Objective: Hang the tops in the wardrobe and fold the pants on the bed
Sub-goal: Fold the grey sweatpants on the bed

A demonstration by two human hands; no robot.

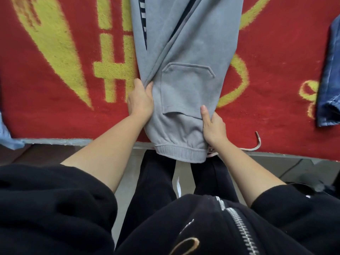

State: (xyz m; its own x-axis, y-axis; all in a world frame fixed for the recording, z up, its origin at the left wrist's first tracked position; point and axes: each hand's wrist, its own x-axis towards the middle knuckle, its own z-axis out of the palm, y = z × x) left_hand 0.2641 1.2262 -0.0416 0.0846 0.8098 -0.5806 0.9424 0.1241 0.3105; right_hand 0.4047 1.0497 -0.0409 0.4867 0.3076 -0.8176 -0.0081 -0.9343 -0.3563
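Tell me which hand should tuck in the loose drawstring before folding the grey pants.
Right, most likely. The drawstring trails out beside the right hand, which grips that edge of the grey pants; the left hand grips the opposite edge.

We note the grey pants (185, 52) cut off at the top edge and the jeans (329, 89) at the right. Fingers of the left hand (140, 100) and right hand (213, 127) lie hidden under fabric.
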